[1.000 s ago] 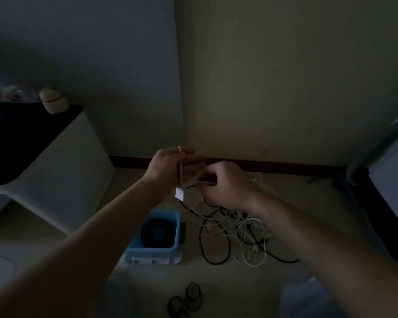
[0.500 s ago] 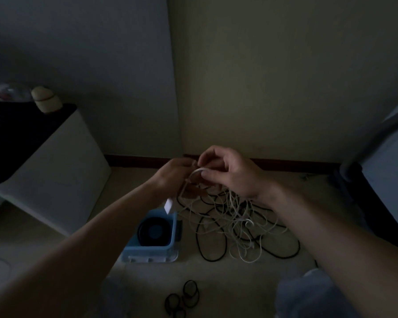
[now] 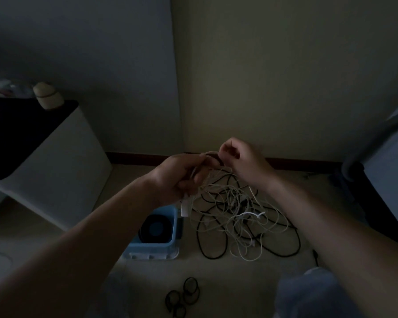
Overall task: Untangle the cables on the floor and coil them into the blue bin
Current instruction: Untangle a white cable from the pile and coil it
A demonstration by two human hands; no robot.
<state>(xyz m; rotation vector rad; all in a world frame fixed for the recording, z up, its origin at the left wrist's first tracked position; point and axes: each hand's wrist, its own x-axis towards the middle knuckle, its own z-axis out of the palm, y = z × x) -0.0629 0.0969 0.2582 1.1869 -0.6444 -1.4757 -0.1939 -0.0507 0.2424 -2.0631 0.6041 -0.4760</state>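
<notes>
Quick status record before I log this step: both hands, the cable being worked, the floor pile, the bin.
left hand: grips white cable, raised above the floor
right hand: fingers pinch a loop of the same cable, beside left hand
plug: white, hangs below left hand
blue bin: on floor, holds one black coil
cable pile: white and black cables tangled on floor, right of blue bin

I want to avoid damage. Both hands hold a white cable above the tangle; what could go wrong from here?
1. The white cable runs down into the tangle; pulling up may tighten knots with the black cables.
2. The plug hanging under the left hand could snag on a loop.
</notes>
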